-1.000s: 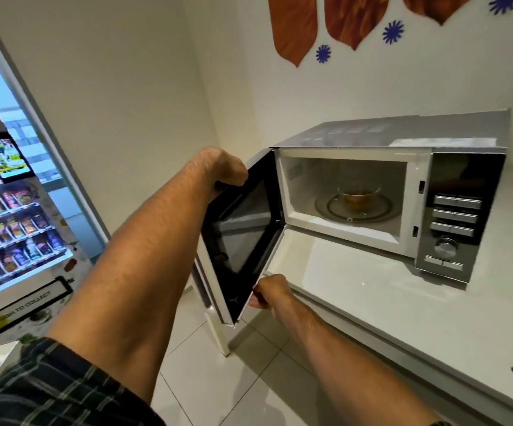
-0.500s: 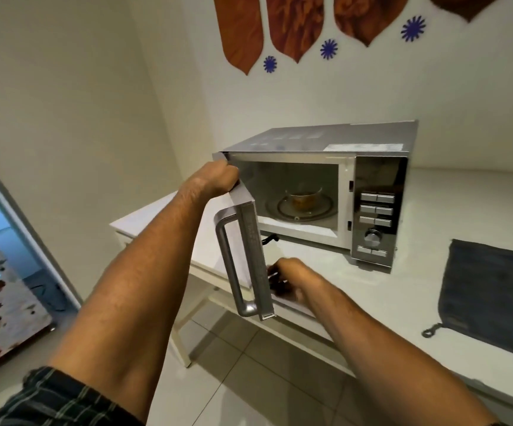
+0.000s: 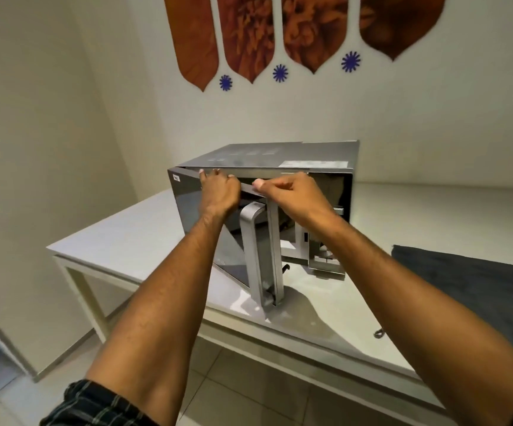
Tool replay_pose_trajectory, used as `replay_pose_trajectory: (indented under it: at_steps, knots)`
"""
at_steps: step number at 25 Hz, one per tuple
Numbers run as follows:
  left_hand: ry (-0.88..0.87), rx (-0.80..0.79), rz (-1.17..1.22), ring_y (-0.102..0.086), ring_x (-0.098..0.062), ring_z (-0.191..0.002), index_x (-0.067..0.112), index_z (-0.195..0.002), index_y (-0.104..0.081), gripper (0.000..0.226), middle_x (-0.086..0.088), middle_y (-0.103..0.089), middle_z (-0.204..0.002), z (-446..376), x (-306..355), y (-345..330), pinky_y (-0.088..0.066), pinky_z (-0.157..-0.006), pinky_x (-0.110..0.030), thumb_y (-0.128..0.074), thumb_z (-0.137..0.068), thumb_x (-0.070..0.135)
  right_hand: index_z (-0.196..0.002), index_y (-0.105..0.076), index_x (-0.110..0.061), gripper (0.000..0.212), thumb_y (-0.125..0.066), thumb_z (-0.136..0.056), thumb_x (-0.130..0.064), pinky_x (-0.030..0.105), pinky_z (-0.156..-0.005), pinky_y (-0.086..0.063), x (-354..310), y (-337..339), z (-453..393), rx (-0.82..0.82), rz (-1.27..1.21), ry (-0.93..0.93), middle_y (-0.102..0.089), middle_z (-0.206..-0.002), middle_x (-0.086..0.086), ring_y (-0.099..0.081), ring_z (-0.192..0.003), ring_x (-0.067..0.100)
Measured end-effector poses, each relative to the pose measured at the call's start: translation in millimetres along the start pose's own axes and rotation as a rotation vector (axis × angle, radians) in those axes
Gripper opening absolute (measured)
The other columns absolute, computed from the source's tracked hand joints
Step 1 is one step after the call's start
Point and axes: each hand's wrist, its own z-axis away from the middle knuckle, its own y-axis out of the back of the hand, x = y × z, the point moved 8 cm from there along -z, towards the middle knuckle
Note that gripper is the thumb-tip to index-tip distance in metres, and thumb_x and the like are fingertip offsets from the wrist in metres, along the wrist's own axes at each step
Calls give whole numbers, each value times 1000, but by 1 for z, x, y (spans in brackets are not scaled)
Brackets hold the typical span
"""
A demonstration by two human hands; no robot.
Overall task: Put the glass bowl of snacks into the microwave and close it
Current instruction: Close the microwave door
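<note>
- Head view: microwave (image 3: pixel 279 161) sits on a white desk (image 3: pixel 120 241), near the far wall, silver top facing up.
- Microwave door (image 3: pixel 206 241) stands ajar, swung most of the way toward the cabinet; a gap shows at its free edge. Silver bar handle (image 3: pixel 253 256) runs upright down the door front.
- Left hand (image 3: pixel 218 192) curled over the door's top edge, fingers hooked over it, gripping the door.
- Right hand (image 3: pixel 292 195) also on the door's top edge, at the free corner above the handle, thumb and fingers pinched on it.
- Control panel (image 3: pixel 329 259) with buttons partly visible behind the right wrist.
- Glass bowl of snacks: not visible; the door and both hands block the cavity, so cannot tell its position from here.
- Dark grey cloth (image 3: pixel 476 290) lies flat on the desk to the right, apart from the microwave.
- Wall above carries brown leaf-shaped decals (image 3: pixel 249 35) and small blue star shapes (image 3: pixel 280 72).
- Plaid sleeve (image 3: pixel 95 404) at the left arm's lower edge.
</note>
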Motion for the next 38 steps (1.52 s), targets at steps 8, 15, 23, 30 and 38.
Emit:
replay_pose_trajectory:
  at_steps: [8,15,23,30,38]
  knots:
    - [115,502,647,-64,-21,-85,8,-92,-71,34,-5,-68,-93,36,26,-8,-44,-66,-23,-49,-99,33,-121,-72,-25,27,-57,-98,-29,37,-82,-58,-8,14,-18,58,839,339,-77,-112,-3,-70,-100,20]
    - [250,470,867,-58,-12,-68,15,-84,-60,32,3,-61,-76,48,57,-47,-44,-59,-26,-45,-97,40,-97,-75,-13,29,-61,-94,-39,38,-78,-54,-5,35,-31,198,1137,299,-77,-90,6,-71,-83,25]
    - [409,219,1072,-67,-28,-63,14,-58,-61,63,-8,-66,-60,43,72,-95,-59,-68,-44,-32,-99,51,-85,-72,-11,68,-42,-92,-71,32,-60,-43,32,63,-42,249,1171,-15,-72,-80,7,-66,-75,24]
    - [371,298,1067,-56,-16,-47,19,-46,-55,62,4,-56,-45,36,75,-94,-45,-54,-28,-35,-98,46,-80,-71,-11,63,-48,-91,-69,32,-56,-38,27,62,-41,317,1199,-5,-71,-75,7,-65,-70,23]
    - [398,347,1022,-42,-9,-37,17,-47,-44,58,5,-46,-42,29,80,-97,-30,-44,-22,-37,-100,39,-79,-72,-12,53,-57,-90,-61,31,-57,-39,27,58,-43,331,1229,-23,-73,-74,6,-69,-72,23]
